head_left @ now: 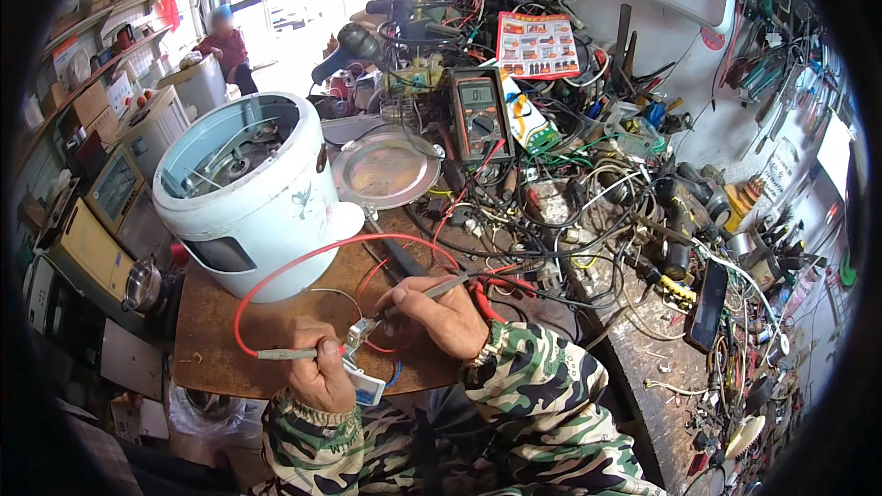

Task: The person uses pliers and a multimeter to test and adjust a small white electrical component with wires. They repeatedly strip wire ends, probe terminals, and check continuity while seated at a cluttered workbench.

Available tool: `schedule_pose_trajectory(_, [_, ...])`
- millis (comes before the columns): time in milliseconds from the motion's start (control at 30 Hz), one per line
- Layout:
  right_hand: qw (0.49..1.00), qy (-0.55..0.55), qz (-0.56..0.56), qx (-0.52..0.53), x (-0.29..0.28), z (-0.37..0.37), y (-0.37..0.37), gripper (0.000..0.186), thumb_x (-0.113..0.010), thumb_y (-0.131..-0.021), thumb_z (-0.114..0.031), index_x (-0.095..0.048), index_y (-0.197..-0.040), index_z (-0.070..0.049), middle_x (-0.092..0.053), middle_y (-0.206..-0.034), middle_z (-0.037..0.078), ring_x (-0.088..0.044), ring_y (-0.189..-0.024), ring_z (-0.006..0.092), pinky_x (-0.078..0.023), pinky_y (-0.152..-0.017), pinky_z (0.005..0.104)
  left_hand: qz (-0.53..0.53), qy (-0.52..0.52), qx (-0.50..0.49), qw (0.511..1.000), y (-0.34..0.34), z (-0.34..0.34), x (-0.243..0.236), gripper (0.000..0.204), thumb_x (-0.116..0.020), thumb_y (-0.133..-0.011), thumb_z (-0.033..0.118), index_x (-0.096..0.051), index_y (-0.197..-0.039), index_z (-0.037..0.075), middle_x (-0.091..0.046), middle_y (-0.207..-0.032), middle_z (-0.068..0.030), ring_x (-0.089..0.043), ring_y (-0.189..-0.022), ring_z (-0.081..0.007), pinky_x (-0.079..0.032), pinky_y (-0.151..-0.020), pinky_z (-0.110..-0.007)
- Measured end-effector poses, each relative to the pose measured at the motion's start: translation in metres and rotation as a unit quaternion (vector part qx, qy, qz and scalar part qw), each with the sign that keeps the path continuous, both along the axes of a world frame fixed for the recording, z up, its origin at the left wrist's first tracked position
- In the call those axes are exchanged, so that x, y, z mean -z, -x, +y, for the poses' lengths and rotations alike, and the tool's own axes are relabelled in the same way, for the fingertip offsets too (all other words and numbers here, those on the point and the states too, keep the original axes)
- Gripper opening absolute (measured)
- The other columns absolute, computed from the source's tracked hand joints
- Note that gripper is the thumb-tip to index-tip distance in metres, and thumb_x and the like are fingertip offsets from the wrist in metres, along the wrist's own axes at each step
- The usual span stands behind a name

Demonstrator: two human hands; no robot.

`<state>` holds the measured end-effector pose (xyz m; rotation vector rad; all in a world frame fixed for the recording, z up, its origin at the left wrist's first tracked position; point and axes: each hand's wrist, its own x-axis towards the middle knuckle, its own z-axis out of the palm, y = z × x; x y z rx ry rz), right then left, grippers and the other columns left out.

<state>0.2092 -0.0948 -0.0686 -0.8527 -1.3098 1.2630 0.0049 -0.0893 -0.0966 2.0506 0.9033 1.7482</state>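
My left hand (320, 369) is closed around a grey test probe with a red lead (241, 308), and pinches a small metal switch-like part (359, 332) joined to a white panel (366, 388). My right hand (445, 317) is closed on a second slim grey probe (448, 286), its tip end near the metal part; whether it touches I cannot tell. Thin red and blue wires hang by the part. Behind the hands stands a pale-blue electric cooker body (266, 225) with its top open and inner parts showing. A multimeter (480, 117) with a lit display lies beyond.
Brown wooden board (216, 340) lies under the cooker. A round metal plate (386, 172) sits behind it. Tangled wires, hand tools and a dark phone (706, 306) crowd the right bench. A coloured leaflet (537, 46) rests on the pile. A person (228, 48) sits far back left.
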Motion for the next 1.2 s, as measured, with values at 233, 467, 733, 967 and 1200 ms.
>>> schedule_pose_trajectory(233, [1.000,0.005,-0.022,0.008,-0.006,-0.002,-0.001,0.035,-0.052,-0.104,-0.024,-0.072,-0.103,0.005,-0.072,-0.084,0.008,-0.065,-0.076,0.0116,-0.048,-0.068,0.0253,0.004,-0.002,0.009,1.000,0.000,-0.001,-0.004,0.024,-0.045,-0.107,0.021,-0.050,-0.091,0.002,-0.051,-0.081,-0.0097,-0.048,-0.069,-0.0184,-0.040,-0.063,-0.033])
schedule_pose_trajectory(467, [1.000,0.003,-0.007,0.000,-0.008,-0.003,-0.002,0.035,-0.052,-0.103,-0.023,-0.071,-0.103,0.006,-0.072,-0.085,0.009,-0.066,-0.078,0.0132,-0.051,-0.071,0.0268,0.004,-0.006,0.013,1.000,0.000,0.001,-0.001,0.025,-0.045,-0.107,0.021,-0.050,-0.092,0.002,-0.051,-0.081,-0.0096,-0.048,-0.069,-0.0186,-0.040,-0.063,-0.034])
schedule_pose_trajectory(733, [1.000,-0.002,-0.023,0.006,-0.012,-0.003,-0.003,0.034,-0.053,-0.103,-0.024,-0.072,-0.102,0.005,-0.072,-0.086,0.009,-0.067,-0.080,0.0145,-0.052,-0.074,0.0286,-0.015,0.018,0.024,0.999,0.001,0.000,0.001,0.022,-0.047,-0.105,0.020,-0.051,-0.092,0.003,-0.052,-0.081,-0.0085,-0.048,-0.070,-0.0170,-0.040,-0.064,-0.033])
schedule_pose_trajectory(967, [0.996,0.067,0.056,0.009,-0.008,-0.006,0.001,0.038,-0.052,-0.102,-0.025,-0.068,-0.103,0.010,-0.071,-0.085,0.015,-0.068,-0.077,0.0188,-0.054,-0.073,0.0304,-0.006,-0.029,0.044,0.999,0.001,0.006,-0.001,0.009,-0.053,-0.098,0.007,-0.055,-0.092,0.001,-0.058,-0.082,-0.0125,-0.056,-0.073,-0.0274,-0.045,-0.066,-0.040])
schedule_pose_trajectory(1200, [0.996,0.068,0.061,0.003,-0.011,-0.004,0.003,0.036,-0.052,-0.102,-0.022,-0.068,-0.102,0.010,-0.071,-0.085,0.016,-0.069,-0.077,0.0203,-0.055,-0.072,0.0307,-0.008,-0.021,0.035,0.999,0.005,0.003,-0.003,0.013,-0.053,-0.102,0.011,-0.054,-0.093,0.002,-0.058,-0.081,-0.0109,-0.056,-0.070,-0.0247,-0.044,-0.063,-0.039])
